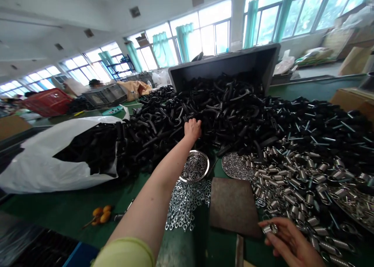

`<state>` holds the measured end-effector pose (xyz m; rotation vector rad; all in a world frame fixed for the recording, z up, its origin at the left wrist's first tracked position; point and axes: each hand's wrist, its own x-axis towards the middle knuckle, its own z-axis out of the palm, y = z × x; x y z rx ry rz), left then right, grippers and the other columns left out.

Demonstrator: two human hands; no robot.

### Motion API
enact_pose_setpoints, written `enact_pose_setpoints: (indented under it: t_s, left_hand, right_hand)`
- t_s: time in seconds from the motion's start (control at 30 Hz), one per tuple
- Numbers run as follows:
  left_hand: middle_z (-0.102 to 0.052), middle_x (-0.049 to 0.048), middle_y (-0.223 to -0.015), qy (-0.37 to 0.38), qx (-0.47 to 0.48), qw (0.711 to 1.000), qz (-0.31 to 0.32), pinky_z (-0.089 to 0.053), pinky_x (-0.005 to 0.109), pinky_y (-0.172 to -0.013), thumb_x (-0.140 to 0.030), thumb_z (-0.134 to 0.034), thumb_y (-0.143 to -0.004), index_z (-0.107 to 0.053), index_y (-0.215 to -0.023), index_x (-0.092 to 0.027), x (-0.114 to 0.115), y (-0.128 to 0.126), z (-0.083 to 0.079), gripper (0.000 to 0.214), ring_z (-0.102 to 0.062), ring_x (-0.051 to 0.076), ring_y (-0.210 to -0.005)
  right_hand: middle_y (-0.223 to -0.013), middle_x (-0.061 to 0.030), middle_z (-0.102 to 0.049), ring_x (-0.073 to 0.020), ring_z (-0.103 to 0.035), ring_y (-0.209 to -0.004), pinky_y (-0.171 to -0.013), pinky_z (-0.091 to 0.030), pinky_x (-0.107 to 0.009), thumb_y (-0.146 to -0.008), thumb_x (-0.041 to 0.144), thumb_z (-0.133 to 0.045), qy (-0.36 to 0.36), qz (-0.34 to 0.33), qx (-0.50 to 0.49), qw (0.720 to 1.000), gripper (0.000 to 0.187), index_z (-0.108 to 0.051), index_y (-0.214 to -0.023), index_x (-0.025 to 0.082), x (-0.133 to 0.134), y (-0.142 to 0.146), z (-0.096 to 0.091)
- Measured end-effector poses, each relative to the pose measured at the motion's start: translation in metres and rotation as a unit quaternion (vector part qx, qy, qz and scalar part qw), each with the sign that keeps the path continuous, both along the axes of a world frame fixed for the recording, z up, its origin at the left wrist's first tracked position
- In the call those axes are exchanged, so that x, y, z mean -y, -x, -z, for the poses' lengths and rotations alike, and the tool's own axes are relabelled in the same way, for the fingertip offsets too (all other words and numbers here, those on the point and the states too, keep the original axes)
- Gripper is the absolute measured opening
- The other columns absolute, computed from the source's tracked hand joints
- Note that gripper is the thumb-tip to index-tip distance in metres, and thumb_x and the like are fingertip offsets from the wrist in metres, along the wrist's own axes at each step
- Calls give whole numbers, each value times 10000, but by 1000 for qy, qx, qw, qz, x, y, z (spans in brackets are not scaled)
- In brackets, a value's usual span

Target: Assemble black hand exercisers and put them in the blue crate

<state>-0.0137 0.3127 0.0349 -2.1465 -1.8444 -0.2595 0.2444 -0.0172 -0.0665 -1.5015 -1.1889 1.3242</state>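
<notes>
My left hand reaches far forward into a heap of black curved plastic parts, its fingers curled down among them. Whatever those fingertips grip is hidden. At the lower right, my right hand pinches a metal coil spring between thumb and fingers, just off the corner of a flat brown metal plate. Many similar springs lie loose beside that hand. Below my left forearm are a round metal dish of small metal pieces and a spread of nuts or washers.
A grey crate lies tipped behind the heap. Black parts with metal pins are piled at right. A white sack of black parts lies at left, near orange fruits. A second dish holds small pieces.
</notes>
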Motion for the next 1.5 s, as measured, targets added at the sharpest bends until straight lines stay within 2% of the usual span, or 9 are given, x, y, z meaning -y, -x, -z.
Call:
enact_pose_setpoints:
  t_s: [0.67, 0.77, 0.87, 0.97, 1.07, 1.17, 1.27, 1.37, 1.5]
  left_hand:
    - [-653, 164, -983, -7, 173, 975, -138, -450, 360, -799, -156, -508, -812, -325, -1274, -145, -7, -1, -12, 497, -621, 262, -965]
    - [-650, 125, -983, -30, 388, 913, -123, -450, 354, -812, -177, -611, -730, -357, -1271, -165, -5, 10, -23, 598, -619, 248, -953]
    - [-644, 51, -948, -17, 625, 781, -8, -471, 277, -776, -166, -603, -706, -410, -1260, -183, 17, 23, -33, 586, -628, 158, -834]
    - [-633, 15, -941, 60, 756, 639, 129, -469, 224, -783, -163, -561, -719, -487, -1223, -208, 70, 35, -36, 511, -603, 100, -821]
    - [-616, 17, -876, 140, 784, 591, 131, -469, 256, -793, -195, -461, -796, -502, -1235, -220, 146, 42, -26, 442, -586, 101, -831]
    - [-557, 6, -740, 190, 757, 622, 63, -463, 255, -676, -202, -474, -800, -563, -1163, -195, 219, 46, 2, 374, -528, 84, -646]
    - [-542, 5, -704, 251, 616, 747, 5, -445, 264, -628, -205, -601, -729, -641, -1016, -172, 272, 51, 41, 291, -513, 111, -617]
    - [-588, 36, -870, 237, 391, 889, -3, -438, 279, -756, -66, -559, -696, -671, -959, -202, 305, 53, 74, 317, -557, 156, -814]
    - [-599, 37, -939, 222, 198, 955, -11, -425, 256, -782, -18, -469, -732, -651, -979, -225, 327, 47, 98, 371, -558, 164, -902]
  right_hand:
    - [-977, -104, -680, -205, -663, -767, -653, -560, -287, -762, 505, -582, -40, 7, 59, 997, 360, -564, -960, 205, 8, 3, -17]
    - [-971, -105, -679, -203, -663, -755, -638, -563, -285, -760, 489, -598, -43, 12, 57, 997, 346, -561, -949, 202, 9, 2, -15]
    - [-1032, -105, -669, -200, -664, -776, -640, -563, -286, -780, 470, -589, -47, 14, 37, 998, 357, -539, -1023, 214, 10, 4, -13]
    - [-1080, -99, -660, -198, -664, -798, -637, -561, -290, -806, 459, -564, -45, 9, 23, 999, 437, -488, -1175, 238, 10, 9, -15]
    - [-1094, -105, -656, -203, -663, -800, -624, -554, -291, -808, 455, -563, -44, -11, 19, 999, 410, -517, -1148, 230, 10, 15, -18]
    - [-1088, -105, -657, -206, -658, -799, -620, -544, -292, -810, 444, -563, -37, -39, 10, 999, 337, -555, -1060, 218, 11, 22, -19]
    - [-1038, -91, -664, -211, -643, -820, -653, -532, -298, -786, 437, -592, -46, -47, 24, 998, 302, -589, -986, 210, 11, 27, -19]
    - [-850, -54, -661, -191, -622, -747, -625, -509, -277, -753, 432, -626, -58, -35, 54, 996, 284, -604, -922, 205, 11, 31, -20]
    - [-704, -6, -597, -139, -567, -612, -513, -441, -231, -777, 426, -603, -48, -54, 15, 997, 265, -560, -918, 206, 10, 41, -25]
